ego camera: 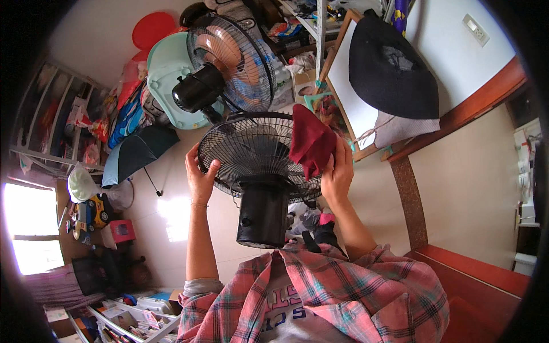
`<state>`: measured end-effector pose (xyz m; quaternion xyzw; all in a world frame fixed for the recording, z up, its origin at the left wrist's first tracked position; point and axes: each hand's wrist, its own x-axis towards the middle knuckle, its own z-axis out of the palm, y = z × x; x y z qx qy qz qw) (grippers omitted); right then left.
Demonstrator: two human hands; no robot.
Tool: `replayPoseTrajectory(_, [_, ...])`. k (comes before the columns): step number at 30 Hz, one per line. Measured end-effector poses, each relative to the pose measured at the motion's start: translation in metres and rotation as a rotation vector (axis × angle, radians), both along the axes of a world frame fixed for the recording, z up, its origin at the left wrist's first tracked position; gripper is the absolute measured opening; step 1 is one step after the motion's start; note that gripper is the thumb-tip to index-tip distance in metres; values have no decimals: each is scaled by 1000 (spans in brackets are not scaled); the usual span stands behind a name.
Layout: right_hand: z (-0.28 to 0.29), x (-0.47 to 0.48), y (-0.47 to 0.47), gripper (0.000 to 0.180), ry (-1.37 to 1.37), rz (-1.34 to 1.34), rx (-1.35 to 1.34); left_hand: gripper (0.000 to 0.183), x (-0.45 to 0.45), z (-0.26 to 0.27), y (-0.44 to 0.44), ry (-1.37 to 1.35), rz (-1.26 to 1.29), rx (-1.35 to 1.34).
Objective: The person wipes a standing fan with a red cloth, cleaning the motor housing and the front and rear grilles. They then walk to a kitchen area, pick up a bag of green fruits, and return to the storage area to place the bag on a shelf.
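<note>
A black electric fan (262, 214) is right in front of me, its motor housing facing me and its wire guard beyond. My left hand (201, 173) grips the left rim of the guard, thumb on the near side. At the right rim, my right hand (337, 171) holds the guard together with a dark red cloth (312, 141), which hangs over the wires. Just beyond stands a second black fan (199, 88) with orange-tinted blades, its guard close to the first one. How the near fan is supported is hidden.
An open dark umbrella (141, 152) lies on the floor at the left, near a metal rack (51, 115). Behind the fans is a pale green plastic tub (165, 81). At the right, a black hat (392, 73) hangs on a wood-framed white board (343, 98). A red surface (467, 287) lies lower right.
</note>
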<state>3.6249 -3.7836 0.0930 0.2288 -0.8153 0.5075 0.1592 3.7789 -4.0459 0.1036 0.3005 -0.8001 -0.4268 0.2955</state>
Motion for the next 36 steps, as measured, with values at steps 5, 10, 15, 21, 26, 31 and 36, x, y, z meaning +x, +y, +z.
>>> replayPoseTrajectory(5, [-96,34,19,36,-356,-3,-354,68,3,-6,-4,43,-26,-66])
replayPoseTrajectory(10, [-153,47,28,40,-1092,189,-873,67,4,-3,-4,38,-41,-69])
replayPoseTrajectory(15, [-133,29,32,50,-1179,248,-914,80,29,14,26,-124,125,-79])
replayPoseTrajectory(21, [-80,-31,9,47,-714,488,-797,100,96,11,115,-233,28,667])
replayPoseTrajectory(26, [10,-61,-18,39,-422,693,-472,90,79,48,135,-284,-142,1110])
replayPoseTrajectory(31, [36,-41,-38,34,-361,694,-382,89,90,24,134,-110,-121,1042])
replayPoseTrajectory(36, [44,-30,-35,35,-241,695,-352,94,98,15,144,-32,-116,970])
